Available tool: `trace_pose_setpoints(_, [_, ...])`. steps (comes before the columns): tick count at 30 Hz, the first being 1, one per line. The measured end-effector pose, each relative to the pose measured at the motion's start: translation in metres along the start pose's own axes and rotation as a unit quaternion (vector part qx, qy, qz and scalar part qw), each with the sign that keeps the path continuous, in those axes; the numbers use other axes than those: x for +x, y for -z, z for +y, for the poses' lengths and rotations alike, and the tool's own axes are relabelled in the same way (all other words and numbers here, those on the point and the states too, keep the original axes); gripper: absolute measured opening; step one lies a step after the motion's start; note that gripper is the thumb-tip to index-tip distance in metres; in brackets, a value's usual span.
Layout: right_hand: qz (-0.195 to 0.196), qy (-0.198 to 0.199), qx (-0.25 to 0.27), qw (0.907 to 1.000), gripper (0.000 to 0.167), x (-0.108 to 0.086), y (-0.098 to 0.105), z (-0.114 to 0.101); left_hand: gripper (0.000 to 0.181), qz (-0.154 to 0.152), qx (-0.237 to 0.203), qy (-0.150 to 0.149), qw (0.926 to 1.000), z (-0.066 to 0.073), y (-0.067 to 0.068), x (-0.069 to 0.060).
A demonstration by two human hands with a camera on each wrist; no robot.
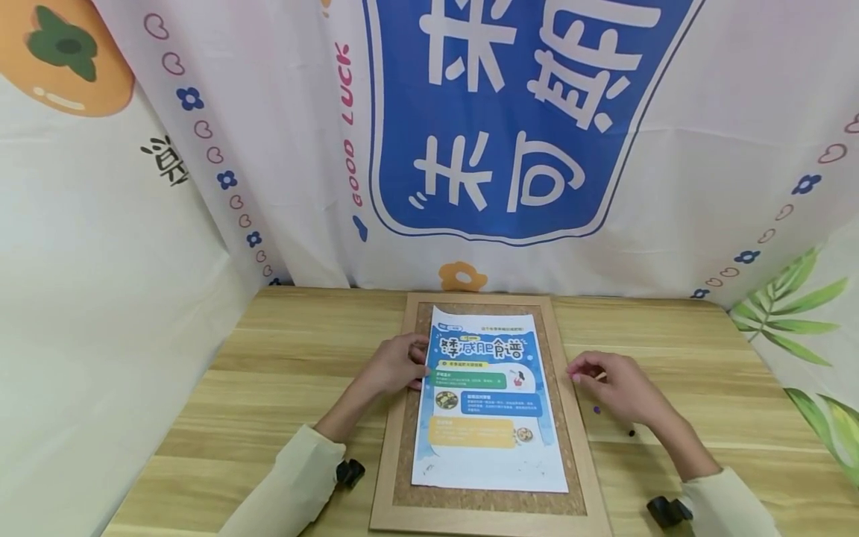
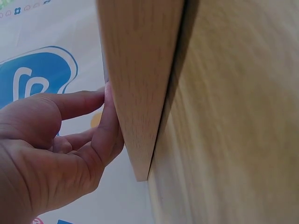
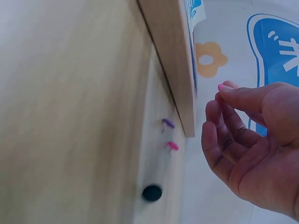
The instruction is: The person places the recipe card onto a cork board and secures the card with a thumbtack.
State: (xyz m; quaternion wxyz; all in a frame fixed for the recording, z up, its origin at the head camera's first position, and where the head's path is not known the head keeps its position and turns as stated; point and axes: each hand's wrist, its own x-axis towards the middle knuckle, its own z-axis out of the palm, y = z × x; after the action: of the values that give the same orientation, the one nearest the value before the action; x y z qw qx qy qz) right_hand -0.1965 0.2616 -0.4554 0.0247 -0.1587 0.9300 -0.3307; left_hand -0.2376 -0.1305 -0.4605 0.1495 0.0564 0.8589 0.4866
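Note:
A printed sheet (image 1: 493,470) with blue, green and yellow panels lies on a cork board (image 1: 576,477) with a wooden frame (image 1: 490,520). At the sheet's left edge is my left hand (image 1: 397,363); in the left wrist view its thumb and forefinger meet at that edge, beside the wooden frame (image 2: 140,70). My right hand (image 1: 614,384) hovers by the frame's right side. Its thumb and forefinger pinch a small pink thumbtack (image 3: 220,87), seen in the right wrist view, with only a bit of the tack showing.
Right of the board, a purple thumbtack (image 3: 168,123), a pink thumbtack (image 3: 173,146) and a black thumbtack (image 3: 152,192) lie on the wooden table (image 1: 262,358). Behind the table hangs a printed cloth (image 1: 302,224). Black wrist devices (image 1: 350,472) sit at both sleeves.

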Motion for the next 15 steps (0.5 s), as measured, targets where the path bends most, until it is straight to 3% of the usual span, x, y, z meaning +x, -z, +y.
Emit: trace_pose_setpoints(15, [-0.034,0.027,0.019,0.9989,0.012,0.042,-0.017,-0.019,0.053,0.005,0.008,0.002,1.0,0.0,-0.001,-0.001])
